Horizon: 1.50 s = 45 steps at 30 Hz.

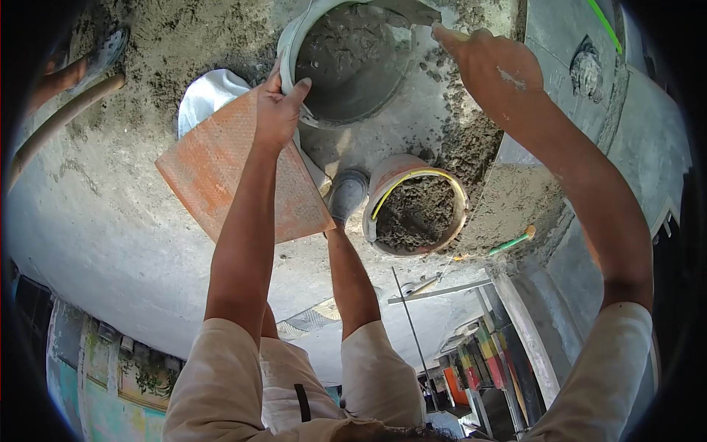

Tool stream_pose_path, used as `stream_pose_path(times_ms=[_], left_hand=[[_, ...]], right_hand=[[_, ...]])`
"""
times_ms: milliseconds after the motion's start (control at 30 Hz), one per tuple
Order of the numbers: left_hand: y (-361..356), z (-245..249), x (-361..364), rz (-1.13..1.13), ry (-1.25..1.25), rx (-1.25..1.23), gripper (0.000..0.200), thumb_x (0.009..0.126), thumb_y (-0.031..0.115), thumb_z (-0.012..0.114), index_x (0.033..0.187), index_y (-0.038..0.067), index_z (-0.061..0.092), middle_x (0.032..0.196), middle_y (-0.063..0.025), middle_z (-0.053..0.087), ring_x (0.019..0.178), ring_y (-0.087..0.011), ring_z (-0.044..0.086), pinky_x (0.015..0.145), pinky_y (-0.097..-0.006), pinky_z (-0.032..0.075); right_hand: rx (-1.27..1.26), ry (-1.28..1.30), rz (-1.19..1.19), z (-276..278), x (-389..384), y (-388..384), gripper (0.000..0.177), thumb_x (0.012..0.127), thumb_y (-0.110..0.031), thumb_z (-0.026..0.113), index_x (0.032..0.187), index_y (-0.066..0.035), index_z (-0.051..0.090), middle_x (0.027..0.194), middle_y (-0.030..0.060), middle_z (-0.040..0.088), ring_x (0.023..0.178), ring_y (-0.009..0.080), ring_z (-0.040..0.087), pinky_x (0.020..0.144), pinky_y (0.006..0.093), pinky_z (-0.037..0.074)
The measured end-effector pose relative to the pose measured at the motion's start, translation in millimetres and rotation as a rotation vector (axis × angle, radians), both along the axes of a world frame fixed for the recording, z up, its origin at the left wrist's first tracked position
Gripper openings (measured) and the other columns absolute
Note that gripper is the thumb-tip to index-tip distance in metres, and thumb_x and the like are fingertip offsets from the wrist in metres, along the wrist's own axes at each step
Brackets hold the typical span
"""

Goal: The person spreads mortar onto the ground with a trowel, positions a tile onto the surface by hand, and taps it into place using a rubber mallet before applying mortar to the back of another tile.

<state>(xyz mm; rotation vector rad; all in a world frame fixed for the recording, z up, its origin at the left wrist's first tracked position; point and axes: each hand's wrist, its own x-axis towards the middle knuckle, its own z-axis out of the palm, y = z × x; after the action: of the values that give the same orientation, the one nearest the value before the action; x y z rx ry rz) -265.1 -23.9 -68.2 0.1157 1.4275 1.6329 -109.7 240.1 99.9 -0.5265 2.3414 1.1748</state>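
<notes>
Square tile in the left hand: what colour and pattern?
Orange square tile, fine dimpled grid texture; head view.

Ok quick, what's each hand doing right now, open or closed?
Left hand: closed on the orange tile, beside the bucket rim.
Right hand: closed on the trowel, over the bucket.

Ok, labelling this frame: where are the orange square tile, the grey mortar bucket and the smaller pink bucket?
Orange square tile (221, 173): head view, textured face.
Grey mortar bucket (286, 46): head view, left rim.
Smaller pink bucket (383, 173): head view, outer wall.
</notes>
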Motion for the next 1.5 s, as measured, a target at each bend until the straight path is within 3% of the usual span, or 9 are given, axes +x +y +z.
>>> stream_pose_path(times_ms=[100, 200, 300, 367, 733, 800, 1133, 1300, 1500], left_hand=[[15.0, -2.2, 0.9, 0.047, 0.002, 0.074, 0.039, 0.084, -0.002, 0.059, 0.123, -0.005, 0.059, 0.154, -0.0079, 0.032, 0.129, -0.0129, 0.041, 0.104, -0.0269, 0.036], [20.7, 8.1, -2.6, -0.066, 0.286, 0.021, 0.039, 0.083, -0.003, 0.059, 0.122, -0.005, 0.060, 0.153, -0.0083, 0.034, 0.133, -0.0150, 0.039, 0.105, -0.0272, 0.034], [20.1, 4.4, -12.4, -0.044, 0.182, 0.037, 0.036, 0.083, -0.002, 0.059, 0.119, -0.005, 0.062, 0.152, -0.0089, 0.036, 0.135, -0.0174, 0.038, 0.107, -0.0281, 0.032], [16.1, -7.8, -16.5, -0.024, 0.096, 0.035, 0.042, 0.085, -0.003, 0.059, 0.127, -0.003, 0.058, 0.147, -0.0093, 0.043, 0.129, -0.0150, 0.043, 0.104, -0.0274, 0.036], [4.4, -7.2, -7.6, 0.085, 0.039, 0.058, 0.026, 0.093, 0.015, 0.065, 0.114, 0.001, 0.062, 0.106, -0.0057, 0.066, 0.094, -0.0128, 0.062, 0.083, -0.0286, 0.051], [5.3, 4.1, -11.0, 0.069, -0.150, 0.093, 0.048, 0.090, 0.015, 0.070, 0.132, -0.001, 0.054, 0.117, -0.0046, 0.063, 0.104, -0.0108, 0.056, 0.093, -0.0250, 0.044], [24.4, 37.9, -32.2, 0.158, -0.317, 0.140, 0.024, 0.089, 0.010, 0.068, 0.110, -0.001, 0.063, 0.098, -0.0075, 0.068, 0.083, -0.0146, 0.065, 0.074, -0.0308, 0.056], [32.4, 44.6, -42.7, 0.016, -0.173, 0.105, 0.023, 0.089, 0.010, 0.069, 0.108, -0.001, 0.065, 0.095, -0.0066, 0.069, 0.083, -0.0136, 0.065, 0.073, -0.0282, 0.055], [38.7, 73.2, -65.0, -0.343, 0.110, -0.064, 0.022, 0.090, 0.011, 0.069, 0.107, -0.001, 0.066, 0.095, -0.0038, 0.069, 0.085, -0.0109, 0.063, 0.075, -0.0254, 0.051]], right_hand=[[0.148, 0.050, 0.363, -20.4, 7.6, 10.2, 0.050, 0.091, -0.009, 0.056, 0.140, -0.008, 0.046, 0.108, 0.0091, 0.065, 0.086, 0.0156, 0.063, 0.066, 0.0282, 0.054], [0.197, 0.024, 0.528, -53.3, 20.2, 4.4, 0.049, 0.091, -0.006, 0.055, 0.139, -0.007, 0.047, 0.113, 0.0100, 0.064, 0.086, 0.0147, 0.062, 0.066, 0.0272, 0.054], [-0.134, -0.161, 0.167, -72.4, 15.8, -18.0, 0.049, 0.094, -0.012, 0.054, 0.142, -0.007, 0.042, 0.103, 0.0156, 0.067, 0.090, 0.0217, 0.065, 0.070, 0.0349, 0.056], [-0.780, -0.564, -1.130, -52.4, -9.7, -41.1, 0.054, 0.096, -0.019, 0.052, 0.145, -0.006, 0.034, 0.094, 0.0209, 0.066, 0.084, 0.0296, 0.067, 0.071, 0.0401, 0.056], [-1.641, 0.064, -1.562, -88.7, 32.4, -150.7, 0.060, 0.093, -0.022, 0.059, 0.145, -0.009, 0.033, 0.088, 0.0310, 0.065, 0.086, 0.0454, 0.065, 0.076, 0.0482, 0.051], [-1.764, 0.225, -1.692, -89.9, 33.9, -162.6, 0.061, 0.092, -0.023, 0.060, 0.146, -0.011, 0.034, 0.091, 0.0301, 0.065, 0.088, 0.0453, 0.065, 0.077, 0.0459, 0.051], [-1.859, 0.477, -1.717, -90.5, 70.5, -134.2, 0.057, 0.090, -0.023, 0.066, 0.142, -0.011, 0.044, 0.110, 0.0199, 0.068, 0.103, 0.0286, 0.067, 0.087, 0.0340, 0.050], [-1.724, 0.163, -2.007, -57.6, 83.6, -82.0, 0.064, 0.088, -0.021, 0.070, 0.145, -0.013, 0.041, 0.081, 0.0068, 0.065, 0.059, 0.0118, 0.057, 0.057, 0.0279, 0.049], [-1.843, 0.260, -2.027, -49.4, 98.0, -44.8, 0.066, 0.088, -0.019, 0.070, 0.146, -0.013, 0.039, 0.062, -0.0022, 0.052, 0.047, 0.0054, 0.045, 0.043, 0.0246, 0.038]])
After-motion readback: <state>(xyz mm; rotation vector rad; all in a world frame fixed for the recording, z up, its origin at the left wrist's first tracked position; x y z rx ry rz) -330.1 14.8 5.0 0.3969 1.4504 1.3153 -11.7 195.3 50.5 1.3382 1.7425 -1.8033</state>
